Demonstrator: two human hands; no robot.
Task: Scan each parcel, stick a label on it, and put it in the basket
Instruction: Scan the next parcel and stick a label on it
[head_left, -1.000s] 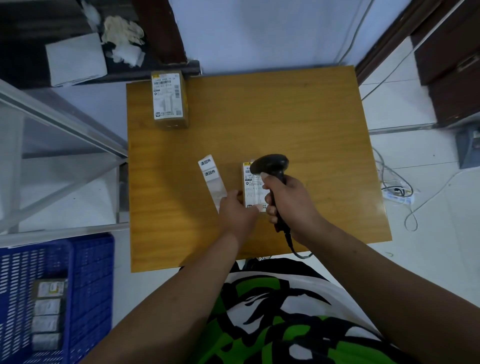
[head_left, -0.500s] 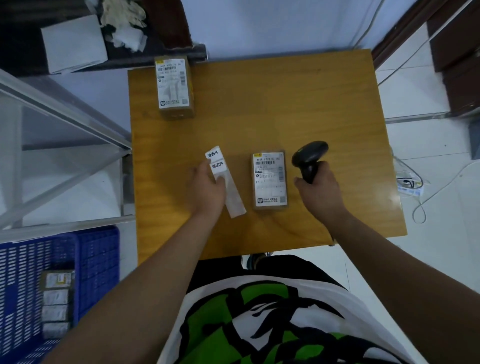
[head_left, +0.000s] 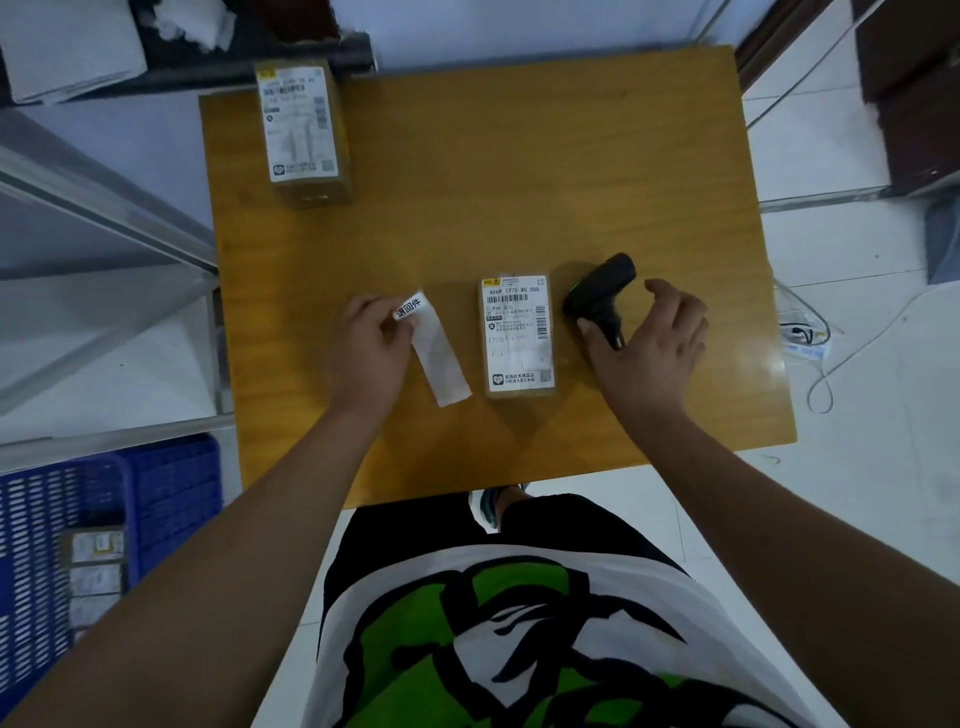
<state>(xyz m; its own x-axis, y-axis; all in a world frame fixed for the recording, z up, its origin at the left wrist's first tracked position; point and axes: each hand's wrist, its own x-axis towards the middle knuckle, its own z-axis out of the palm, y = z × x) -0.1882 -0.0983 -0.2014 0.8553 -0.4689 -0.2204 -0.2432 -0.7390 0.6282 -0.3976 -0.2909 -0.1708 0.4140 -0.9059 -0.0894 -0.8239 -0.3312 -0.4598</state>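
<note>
Down at the far left, below and outside the left arm, the blue basket (head_left: 156, 499) sat on the floor with a few parcels (head_left: 96, 571) already stacked inside. Further up, well beyond the left hand, a second parcel (head_left: 301, 130) waited at the far edge of the wooden table (head_left: 519, 182).

And the left hand (head_left: 366, 353) was on the label strip (head_left: 434, 353), fingers curled and pinching its printed upper end, the backing trailing away toward the person at a slant. Just to the right of that hand, and between the two hands, lay the near parcel (head_left: 517, 338), flat on the table, shipping label up, its long axis running away from the person, roughly in line with both forearms. Neither hand touched it.

On its right, the black scanner (head_left: 600, 296) lay on the table just beside the parcel. The right hand (head_left: 647, 343) was spread open around the handle, fingers loose, not gripping; whether the thumb touched the scanner could not be told.

By my reading the scan was done and the sticker came next. The left hand held the label and sat just beside the parcel, so a short sideways move to the right looked like all it needed.
</note>
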